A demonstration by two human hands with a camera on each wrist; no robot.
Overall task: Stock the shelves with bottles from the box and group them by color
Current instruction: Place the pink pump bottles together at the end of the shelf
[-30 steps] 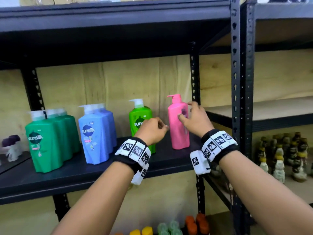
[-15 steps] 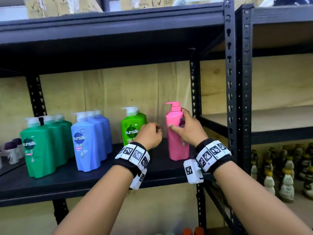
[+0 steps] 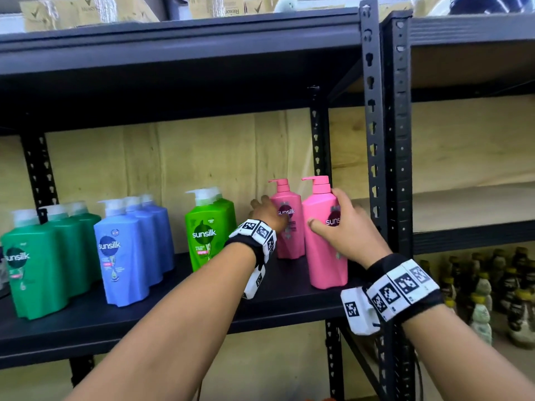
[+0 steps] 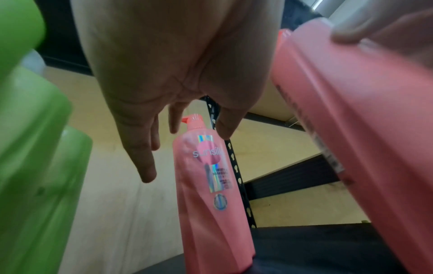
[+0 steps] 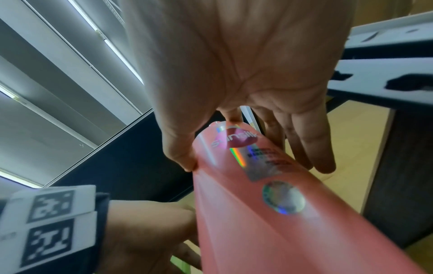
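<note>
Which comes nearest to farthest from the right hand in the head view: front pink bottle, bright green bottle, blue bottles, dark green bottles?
From the right hand:
1. Front pink bottle, in its grip.
2. Bright green bottle, mid-shelf.
3. Blue bottles, further left.
4. Dark green bottles, far left.

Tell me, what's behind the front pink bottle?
A second pink bottle stands behind the front pink bottle, with the left hand reaching toward it. Anything further back is hidden.
</note>
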